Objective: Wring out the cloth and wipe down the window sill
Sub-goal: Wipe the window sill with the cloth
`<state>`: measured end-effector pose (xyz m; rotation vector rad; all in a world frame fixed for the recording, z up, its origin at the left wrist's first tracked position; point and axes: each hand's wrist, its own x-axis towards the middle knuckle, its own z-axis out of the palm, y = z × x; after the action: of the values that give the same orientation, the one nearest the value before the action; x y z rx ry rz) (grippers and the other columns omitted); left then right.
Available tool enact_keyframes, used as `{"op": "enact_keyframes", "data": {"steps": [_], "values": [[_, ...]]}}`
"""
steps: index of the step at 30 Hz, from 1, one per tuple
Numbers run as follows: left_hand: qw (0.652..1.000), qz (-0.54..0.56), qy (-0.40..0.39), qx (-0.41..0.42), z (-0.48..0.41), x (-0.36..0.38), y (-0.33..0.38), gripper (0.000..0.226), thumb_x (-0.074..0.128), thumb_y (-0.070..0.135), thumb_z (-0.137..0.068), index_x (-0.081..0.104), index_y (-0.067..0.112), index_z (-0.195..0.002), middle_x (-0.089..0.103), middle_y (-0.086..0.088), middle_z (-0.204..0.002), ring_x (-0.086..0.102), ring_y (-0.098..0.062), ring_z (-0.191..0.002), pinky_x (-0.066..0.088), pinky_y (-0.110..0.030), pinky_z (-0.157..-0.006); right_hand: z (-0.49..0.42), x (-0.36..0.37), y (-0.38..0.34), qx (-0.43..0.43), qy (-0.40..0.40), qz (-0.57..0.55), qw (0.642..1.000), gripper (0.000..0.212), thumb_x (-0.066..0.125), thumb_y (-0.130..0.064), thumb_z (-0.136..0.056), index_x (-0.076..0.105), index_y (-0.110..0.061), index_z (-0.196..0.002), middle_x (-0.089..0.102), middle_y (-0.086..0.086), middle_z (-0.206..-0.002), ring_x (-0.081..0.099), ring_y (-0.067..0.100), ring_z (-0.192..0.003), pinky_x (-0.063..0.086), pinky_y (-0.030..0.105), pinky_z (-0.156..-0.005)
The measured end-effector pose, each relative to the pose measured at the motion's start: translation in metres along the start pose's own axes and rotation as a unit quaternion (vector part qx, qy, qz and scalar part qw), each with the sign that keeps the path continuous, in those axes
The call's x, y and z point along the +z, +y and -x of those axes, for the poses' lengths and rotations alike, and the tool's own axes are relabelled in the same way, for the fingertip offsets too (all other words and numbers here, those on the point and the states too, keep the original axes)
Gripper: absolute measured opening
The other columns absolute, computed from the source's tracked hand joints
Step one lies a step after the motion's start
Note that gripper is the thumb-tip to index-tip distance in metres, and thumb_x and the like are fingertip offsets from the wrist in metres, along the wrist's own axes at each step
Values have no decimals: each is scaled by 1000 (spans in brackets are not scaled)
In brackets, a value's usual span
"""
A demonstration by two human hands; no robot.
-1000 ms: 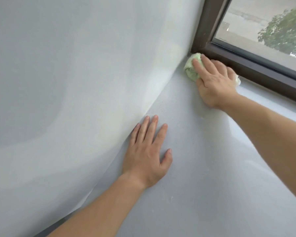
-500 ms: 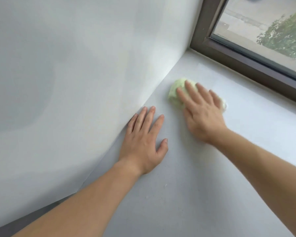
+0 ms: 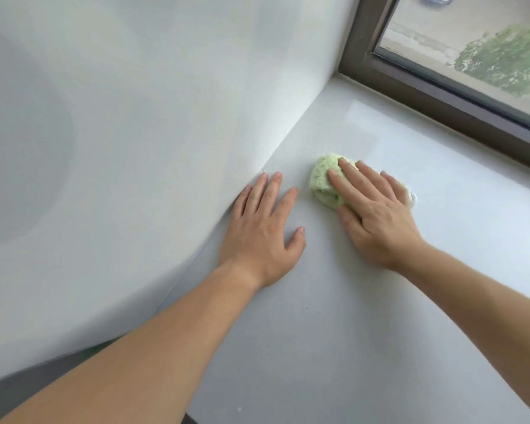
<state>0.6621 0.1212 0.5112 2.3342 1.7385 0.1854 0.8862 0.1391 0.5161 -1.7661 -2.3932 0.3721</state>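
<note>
A bunched pale green cloth [image 3: 323,179] lies on the white window sill [image 3: 334,316], a little out from the side wall. My right hand [image 3: 377,215] presses flat on top of it, fingers spread over the cloth, hiding its right part. My left hand [image 3: 262,231] rests flat and empty on the sill, fingers apart, right beside the wall and just left of the cloth.
A white side wall [image 3: 135,148] bounds the sill on the left. A dark brown window frame [image 3: 441,96] runs along the sill's far edge, with glass and a tree behind it. A small crumb [image 3: 305,307] lies on the sill nearer to me.
My right hand has slid the cloth from the corner under the window frame back toward me along the wall. My left hand stays planted flat in the same spot.
</note>
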Motion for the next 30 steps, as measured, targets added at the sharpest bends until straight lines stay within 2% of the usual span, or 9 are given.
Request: {"op": "enact_keyframes", "data": {"steps": [2, 5, 7, 11, 15, 20, 22, 28, 30], "values": [[1000, 10, -2, 3, 0, 0, -1, 70, 29, 53, -90, 29, 22, -154, 10, -5, -167, -1, -20, -154, 1, -40, -124, -13, -12, 25, 36, -3, 15, 999, 59, 30, -42, -98, 17, -41, -155, 14, -13, -164, 12, 18, -152, 4, 38, -120], [1000, 26, 4, -1, 0, -2, -2, 71, 29, 53, -90, 29, 22, -154, 11, -4, -167, -1, -19, -153, -2, -38, -123, -47, -22, 43, 221, 24, -15, 975, 64, 30, -33, -95, 12, -39, -156, 3, -6, -167, -1, 19, -153, -1, 42, -122], [999, 47, 13, 0, -1, -4, -3, 69, 37, 50, -90, 33, 20, -152, 15, -5, -166, 3, -20, -153, -1, -37, -123, -50, -17, 20, 246, 31, -21, 969, 66, 34, -29, -94, 13, -39, -156, 2, -4, -167, -1, 21, -153, 0, 43, -122], [993, 116, 18, 1, 9, -13, -5, 62, 58, 33, -90, 44, 6, -144, 33, -14, -159, 22, -27, -150, 13, -40, -123, 12, 9, -44, 77, 33, -6, 996, 58, 33, -38, -97, 22, -38, -155, 15, -8, -165, 13, 22, -152, 7, 42, -120], [992, 105, 22, -61, 66, -20, -10, 55, 55, 31, -90, 48, 7, -140, 37, -18, -155, 28, -33, -146, 24, -46, -118, 36, 12, -48, -17, -21, 13, 1000, 56, 28, -41, -101, 15, -39, -156, 13, -13, -165, 13, 20, -152, 3, 38, -119], [993, 54, -4, -108, 137, -18, -7, 61, 31, 46, -93, 39, 18, -147, 22, -13, -163, 15, -27, -150, 10, -46, -122, -61, 2, -46, 156, -10, -31, 987, 58, 25, -36, -100, 8, -40, -155, 1, -12, -166, -1, 20, -153, -3, 43, -121], [991, 51, -1, -122, 150, -14, -9, 61, 28, 46, -94, 35, 22, -150, 16, -10, -165, 8, -22, -152, 5, -45, -122, -69, 9, -71, 175, 0, -36, 984, 60, 28, -35, -100, 8, -37, -156, 0, -9, -167, -3, 23, -153, -4, 45, -121], [994, 49, -1, -102, 165, -13, -15, 63, 30, 42, -96, 33, 13, -152, 15, -10, -165, 5, -20, -154, 5, -45, -124, 22, 33, -119, -102, -46, -3, 994, 56, 27, -42, -100, 15, -39, -155, 13, -9, -165, 11, 22, -152, 3, 41, -119], [996, 37, -5, -85, 171, -12, -21, 64, 29, 42, -97, 32, 12, -153, 14, -10, -165, 5, -20, -154, 5, -44, -123, 7, 24, -97, -117, -55, 20, 991, 56, 29, -42, -101, 17, -39, -155, 15, -9, -165, 13, 22, -152, 6, 41, -119]]}}
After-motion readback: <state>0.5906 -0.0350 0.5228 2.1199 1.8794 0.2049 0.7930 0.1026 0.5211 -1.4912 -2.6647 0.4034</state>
